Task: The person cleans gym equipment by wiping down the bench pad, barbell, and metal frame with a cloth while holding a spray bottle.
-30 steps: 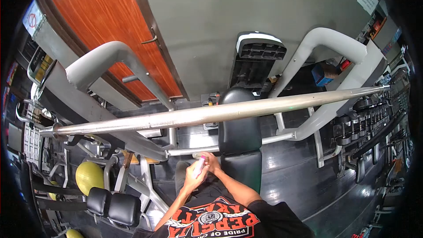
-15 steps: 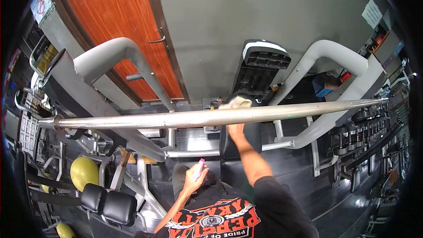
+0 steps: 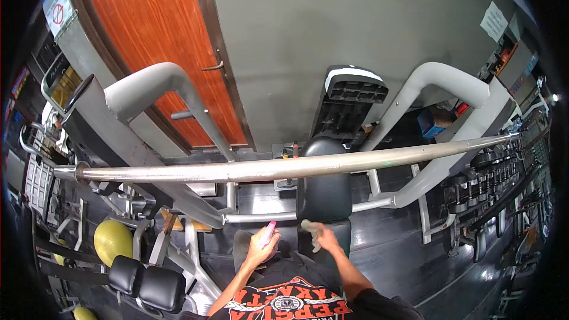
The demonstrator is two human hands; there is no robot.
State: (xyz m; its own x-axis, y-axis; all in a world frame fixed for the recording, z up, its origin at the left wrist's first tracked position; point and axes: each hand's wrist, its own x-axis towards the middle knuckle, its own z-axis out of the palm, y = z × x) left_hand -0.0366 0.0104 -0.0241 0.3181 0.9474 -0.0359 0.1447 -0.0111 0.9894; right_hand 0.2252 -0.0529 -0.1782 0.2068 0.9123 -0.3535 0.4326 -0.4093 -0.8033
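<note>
With left hand (image 3: 259, 249), holding pale pink-tipped bottle (image 3: 268, 235) beside dark trouser leg (image 3: 241, 245), clasped round its body. With right hand (image 3: 325, 238), gripping bunched pale cloth (image 3: 309, 226) over black seat pad (image 3: 343, 231); impossible to tell if touching. Handle bottle as probably light, smooth and slippery when wet: take hold mid-body. Handle cloth as likely soft, limp: pinch gathered folds.

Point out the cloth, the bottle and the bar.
Cloth (image 3: 309, 226), head view: upper bunched part.
Bottle (image 3: 268, 236), head view: middle of its body.
Bar (image 3: 287, 168), head view: middle of its shaft.
</note>
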